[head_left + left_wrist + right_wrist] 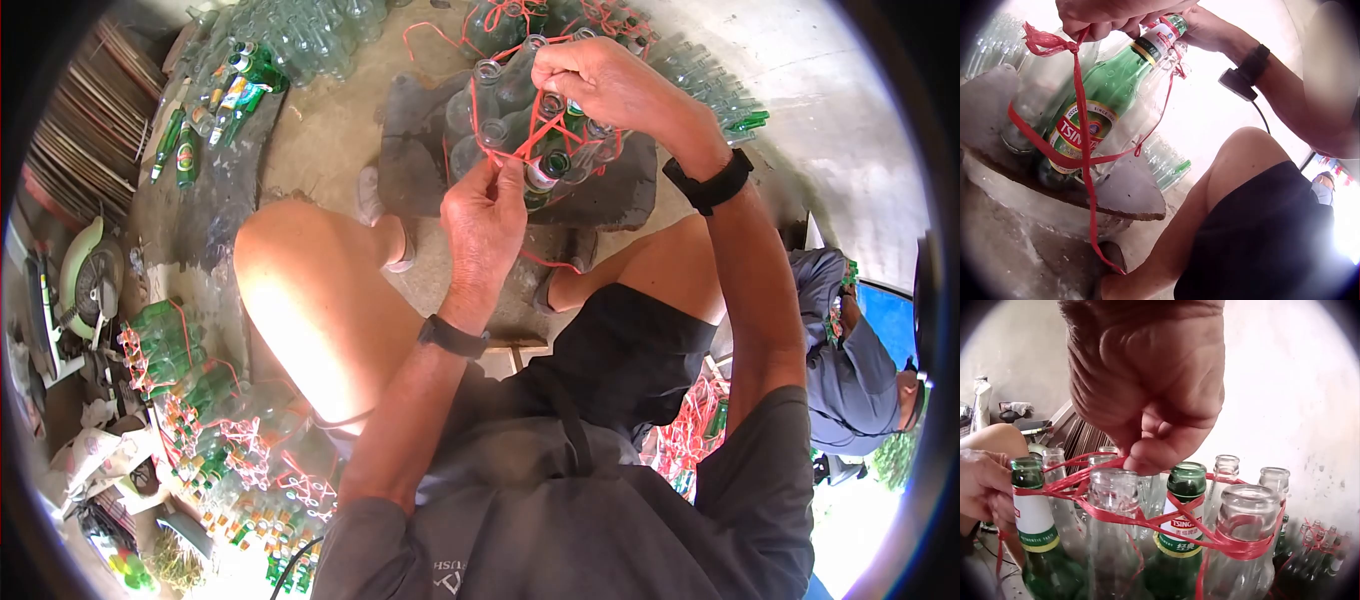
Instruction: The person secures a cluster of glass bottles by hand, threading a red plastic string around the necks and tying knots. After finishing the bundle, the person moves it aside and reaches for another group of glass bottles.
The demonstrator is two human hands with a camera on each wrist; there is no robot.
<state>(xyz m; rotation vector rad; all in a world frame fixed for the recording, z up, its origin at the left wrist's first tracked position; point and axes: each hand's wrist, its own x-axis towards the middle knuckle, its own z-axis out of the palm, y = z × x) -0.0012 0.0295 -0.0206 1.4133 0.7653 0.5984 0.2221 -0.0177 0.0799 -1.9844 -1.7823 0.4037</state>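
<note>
A cluster of clear and green glass bottles [1110,84] stands on a dark slab between the person's knees. Red plastic string [1082,94] loops round the necks and crosses between them; a strand also passes round the bodies. At the near side of the cluster, the left hand [484,220] pinches string beside a green bottle's neck [1027,474]. The right hand [615,92] is over the necks, its thumb and curled fingers pinching a strand pulled up between them. A knotted tuft of string [1047,40] sticks out below the left hand, and a loose tail hangs toward the floor.
The dark slab [410,165] sits on a low base. Many clear bottles [300,40] stand at the upper left, near several green ones lying down. More string-tied bottles [165,345] are at the lower left. Another person [850,350] is at the right.
</note>
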